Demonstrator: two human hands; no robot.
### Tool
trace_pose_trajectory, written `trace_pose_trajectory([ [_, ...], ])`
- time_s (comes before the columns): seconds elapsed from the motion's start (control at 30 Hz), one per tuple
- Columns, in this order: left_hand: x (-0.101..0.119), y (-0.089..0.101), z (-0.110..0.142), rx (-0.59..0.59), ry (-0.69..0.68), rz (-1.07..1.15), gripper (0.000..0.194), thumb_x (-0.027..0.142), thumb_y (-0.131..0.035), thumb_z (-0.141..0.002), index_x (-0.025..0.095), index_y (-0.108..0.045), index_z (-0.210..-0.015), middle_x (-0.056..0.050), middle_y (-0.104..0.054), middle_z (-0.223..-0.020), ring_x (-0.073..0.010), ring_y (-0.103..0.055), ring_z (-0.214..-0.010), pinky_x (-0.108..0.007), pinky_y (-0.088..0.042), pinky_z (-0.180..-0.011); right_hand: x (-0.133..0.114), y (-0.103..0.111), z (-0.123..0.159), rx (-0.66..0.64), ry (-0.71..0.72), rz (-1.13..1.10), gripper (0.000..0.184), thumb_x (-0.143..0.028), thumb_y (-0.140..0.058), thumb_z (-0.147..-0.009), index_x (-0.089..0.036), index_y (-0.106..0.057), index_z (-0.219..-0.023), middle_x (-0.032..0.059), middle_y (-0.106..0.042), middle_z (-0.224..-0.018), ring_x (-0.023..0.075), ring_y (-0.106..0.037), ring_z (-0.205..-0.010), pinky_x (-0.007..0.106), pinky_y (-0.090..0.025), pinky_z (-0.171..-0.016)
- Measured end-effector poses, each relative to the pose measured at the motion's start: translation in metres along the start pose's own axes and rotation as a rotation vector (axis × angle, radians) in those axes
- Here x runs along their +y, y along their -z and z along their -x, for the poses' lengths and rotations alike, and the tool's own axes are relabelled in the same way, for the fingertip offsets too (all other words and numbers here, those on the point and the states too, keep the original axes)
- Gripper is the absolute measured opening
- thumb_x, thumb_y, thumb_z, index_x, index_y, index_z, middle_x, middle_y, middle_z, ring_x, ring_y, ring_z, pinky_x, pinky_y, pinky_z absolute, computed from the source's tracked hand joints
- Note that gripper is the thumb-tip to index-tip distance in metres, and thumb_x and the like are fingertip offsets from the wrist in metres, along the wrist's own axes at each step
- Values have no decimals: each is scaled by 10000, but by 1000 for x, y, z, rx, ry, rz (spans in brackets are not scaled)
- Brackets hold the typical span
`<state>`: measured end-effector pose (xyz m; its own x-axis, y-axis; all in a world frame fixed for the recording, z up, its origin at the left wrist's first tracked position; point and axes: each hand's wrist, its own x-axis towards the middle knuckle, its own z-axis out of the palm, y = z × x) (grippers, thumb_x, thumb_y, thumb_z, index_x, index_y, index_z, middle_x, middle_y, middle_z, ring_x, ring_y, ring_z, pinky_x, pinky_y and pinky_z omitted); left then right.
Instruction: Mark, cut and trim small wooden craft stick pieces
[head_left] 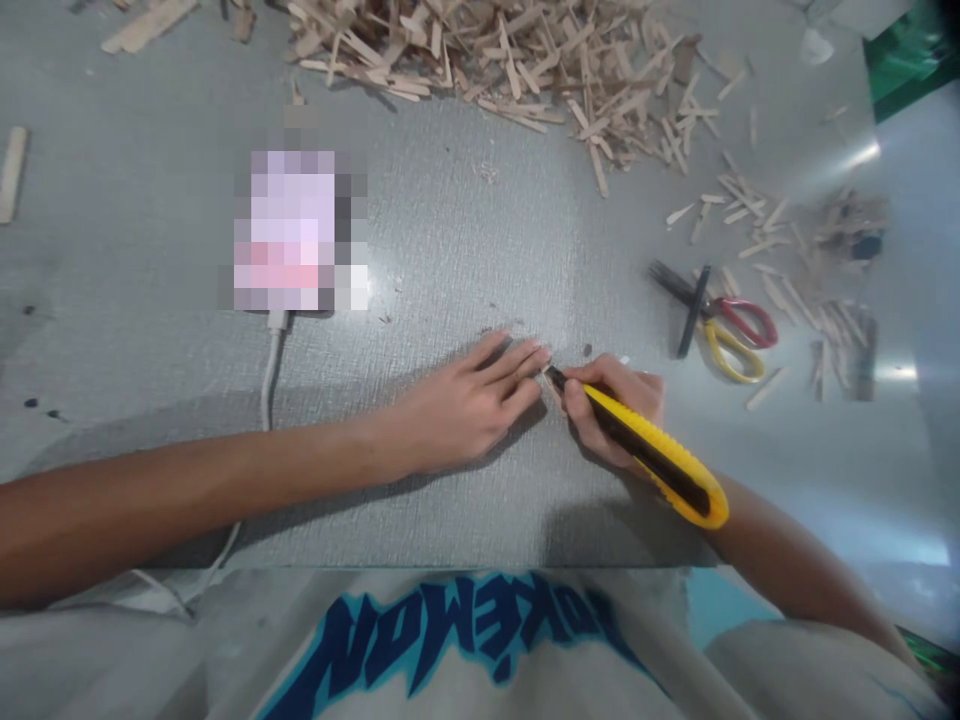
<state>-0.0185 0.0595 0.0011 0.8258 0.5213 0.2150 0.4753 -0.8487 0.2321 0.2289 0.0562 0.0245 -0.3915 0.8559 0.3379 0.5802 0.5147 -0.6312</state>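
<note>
Desk [450, 220]: finely ridged, low sheen, glossy glare at right
Knife [667, 440]: smooth plastic body, ribbed edge
Far sticks [517, 60]: bare matt wood
Right scissor handles [770, 328]: smooth, plastic-looking
Left cable [268, 390]: smooth, plastic-looking
Near shirt [450, 640]: matt printed cloth

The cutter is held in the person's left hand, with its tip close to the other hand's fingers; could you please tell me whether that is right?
Not quite: the head view shows the cutter in the right hand, not the left hand. Its tip is indeed close to the other hand's fingers.
</note>
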Motion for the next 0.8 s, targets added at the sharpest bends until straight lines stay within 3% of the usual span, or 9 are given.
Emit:
trace_pose_trajectory([
  [0.13, 0, 0, -1, 10, -11, -16, 379, 128, -460, -1096, 31, -611, -1430, -282, -442, -1703, -364, -335, -1658, -592, -311, -1388, 1, 0, 0, -8, 4, 13, 88, -246, -621, -1056, -296, -649, -988, -16, -722, -715, 155, -646, -509, 309, -533, -502],
  [0.47, 3, -1, -1, 15, -2, -43, 399, 115, -452, -1096, -21, -600, -1440, -308, -467, -1683, -388, -368, -1647, -638, -272, -1385, 6, -1, -2, -11, 166, 73, 134, -163, -593, -1020, -272, -567, -945, -24, -730, -736, 129, -637, -498, 260, -486, -473],
  [0.8, 2, -4, 1, 34, 46, 18, 443, 163, -482, -1116, 18, -520, -1532, -277, -473, -1695, -349, -366, -1658, -627, -253, -1394, 6, 1, 2, -37, 122, 47, 194, -205, -591, -1008, -297, -532, -849, -26, -719, -700, 162, -603, -471, 321, -473, -486],
])
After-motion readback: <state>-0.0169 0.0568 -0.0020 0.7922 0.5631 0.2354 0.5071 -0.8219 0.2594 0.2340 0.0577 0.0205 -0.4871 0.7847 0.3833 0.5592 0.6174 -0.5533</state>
